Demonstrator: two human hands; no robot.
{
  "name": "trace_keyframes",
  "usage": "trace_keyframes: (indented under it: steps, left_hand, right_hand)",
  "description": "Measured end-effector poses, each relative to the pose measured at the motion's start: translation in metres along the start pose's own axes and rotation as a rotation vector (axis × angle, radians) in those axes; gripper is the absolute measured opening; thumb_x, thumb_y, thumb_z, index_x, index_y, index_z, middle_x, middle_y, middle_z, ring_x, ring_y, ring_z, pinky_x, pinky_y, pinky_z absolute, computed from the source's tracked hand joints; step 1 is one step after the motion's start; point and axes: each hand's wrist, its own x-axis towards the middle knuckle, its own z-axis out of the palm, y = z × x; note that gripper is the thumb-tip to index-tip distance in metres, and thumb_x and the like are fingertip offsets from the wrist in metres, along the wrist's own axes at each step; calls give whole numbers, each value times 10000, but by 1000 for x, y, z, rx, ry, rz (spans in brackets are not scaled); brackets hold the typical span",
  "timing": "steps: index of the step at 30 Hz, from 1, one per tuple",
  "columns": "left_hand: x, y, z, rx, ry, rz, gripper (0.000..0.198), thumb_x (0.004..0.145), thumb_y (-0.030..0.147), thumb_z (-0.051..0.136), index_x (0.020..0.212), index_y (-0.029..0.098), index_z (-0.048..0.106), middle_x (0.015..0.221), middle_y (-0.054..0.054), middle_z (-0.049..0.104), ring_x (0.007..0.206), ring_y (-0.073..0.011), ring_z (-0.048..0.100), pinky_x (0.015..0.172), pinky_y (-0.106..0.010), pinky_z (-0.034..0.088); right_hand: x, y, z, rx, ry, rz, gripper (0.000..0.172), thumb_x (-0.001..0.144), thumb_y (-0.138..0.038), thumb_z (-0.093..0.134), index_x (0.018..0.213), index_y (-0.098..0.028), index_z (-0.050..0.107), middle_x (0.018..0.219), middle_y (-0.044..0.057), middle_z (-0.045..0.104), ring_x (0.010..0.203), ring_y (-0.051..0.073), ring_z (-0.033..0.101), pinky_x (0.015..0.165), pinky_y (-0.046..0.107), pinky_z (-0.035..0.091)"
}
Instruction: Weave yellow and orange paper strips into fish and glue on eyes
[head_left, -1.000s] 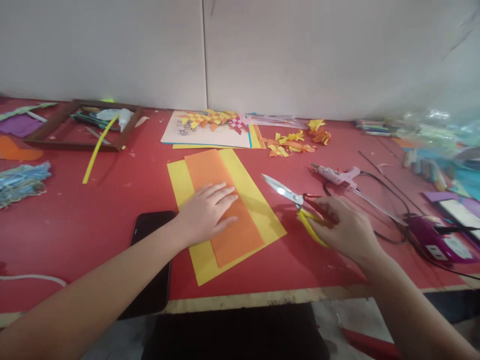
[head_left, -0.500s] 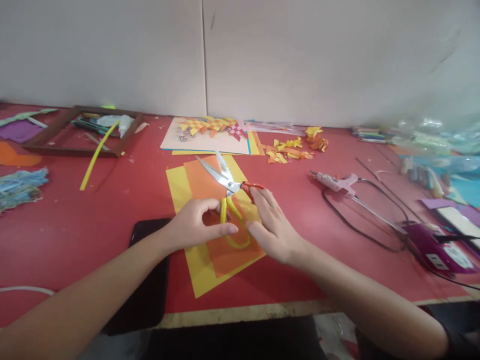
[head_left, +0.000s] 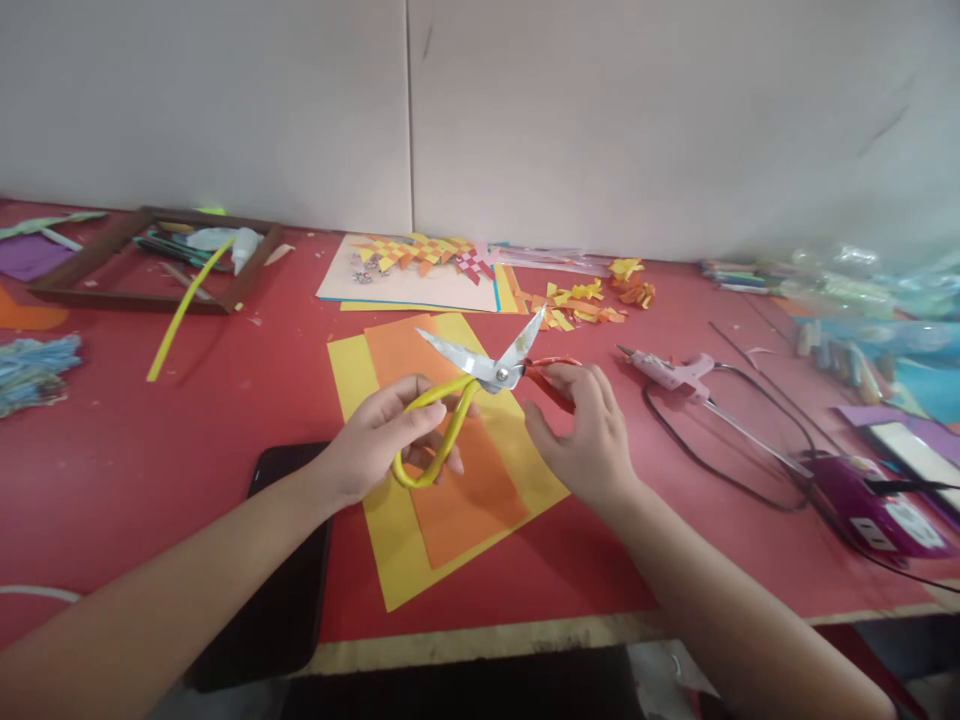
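Scissors [head_left: 501, 375] with one yellow and one red handle are held above the papers, blades spread wide and pointing away from me. My left hand [head_left: 394, 435] grips the yellow handle loop. The red handle is in the fingers of my right hand [head_left: 589, 430]. Beneath them an orange sheet [head_left: 472, 490] lies on a larger yellow sheet [head_left: 394, 570], both slanted on the red table [head_left: 600, 560]. Left of the sheets, partly under my left forearm, is a black phone-like slab [head_left: 289, 600].
A brown frame [head_left: 90, 298] holding pens and a bottle is at the back left. Woven strips [head_left: 420, 252] rest on pale paper, with folded scraps [head_left: 577, 305] beside them. A pink glue gun [head_left: 675, 375] and its cord lie right, near a purple box [head_left: 874, 510].
The scissors' blades have spread wider and the scissors have shifted right. My left hand has closed round the yellow handle; my right hand has moved right with the red one.
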Motion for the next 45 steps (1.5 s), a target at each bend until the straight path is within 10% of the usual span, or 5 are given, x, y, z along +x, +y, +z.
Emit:
trace_keyframes:
  steps: [7,12,18,23,45]
  left_hand:
    - [0,1,-2,70,-95,-104,275,932,431,626,901,182,513,1134,-116,747,601,-143,736,465,-191,489]
    - [-2,0,1,160,-183,-152,311,946,484,563,892,180,526,1090,-126,745,681,-189,751,516,-244,521]
    - [-5,-5,-4,911,10,311,294,992,276,387,1136,179,624,1207,-121,698,1206,-279,619,1000,-455,487]
    - [-7,-13,3,1391,-314,582,375,948,288,492,1281,142,582,1386,-140,619,1419,-321,421,1164,-524,333]
    - [-4,-18,4,1581,-493,234,783,920,657,493,1534,185,375,1647,-89,254,1538,-396,71,1196,-650,125]
  right_hand:
    - [5,-2,-17,-208,-19,-320,577,878,-329,660,1407,-243,448,1408,167,521,1352,382,444,1095,599,391]
    - [7,6,-21,-92,-324,-407,272,939,-195,508,1144,-271,670,1037,45,742,1044,232,668,1130,512,382]
    - [3,35,-48,-93,-412,-352,232,949,-207,488,1017,-259,704,962,52,725,952,225,671,1134,554,359]
    - [-19,53,-83,-27,-723,-466,286,931,-168,518,1106,-288,710,999,59,684,944,211,652,1098,567,383]
    - [-33,38,-98,154,-964,-484,362,962,-140,491,1276,-262,624,952,53,678,860,188,568,800,351,463]
